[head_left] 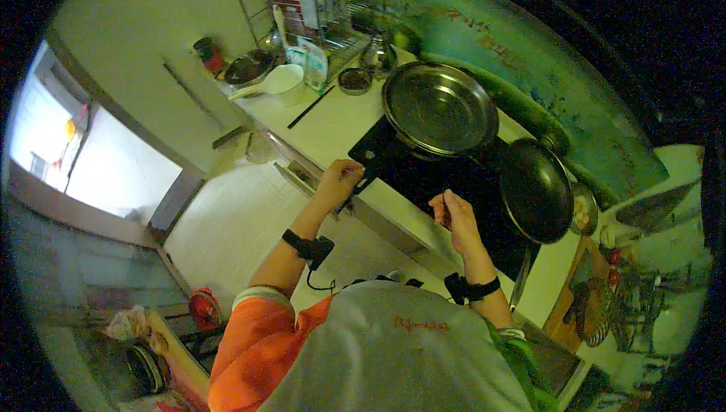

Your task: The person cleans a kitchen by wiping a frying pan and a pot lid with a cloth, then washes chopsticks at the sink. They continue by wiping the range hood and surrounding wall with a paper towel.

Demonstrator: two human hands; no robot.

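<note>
My left hand (340, 183) is at the front left corner of the black cooktop (412, 181), its fingers curled in at the edge. A dark piece shows beside the fingers, and what they grip, if anything, is hidden. My right hand (457, 221) hovers over the front of the cooktop, fingers loosely bent and apart, with nothing visible in them. Beyond the hands a wide steel pan (440, 108) sits on the far left part of the cooktop. A black frying pan (535, 190) stands to the right of it, nearest my right hand.
On the counter at the far left are a white pot with a handle (283, 85), a dark chopstick-like stick (311, 106), a small round dish (354, 81) and a wire rack (321, 4). A bowl with pale pieces (582, 212) and a wooden board (572, 291) lie right. A red stool-like object (204, 308) stands low left.
</note>
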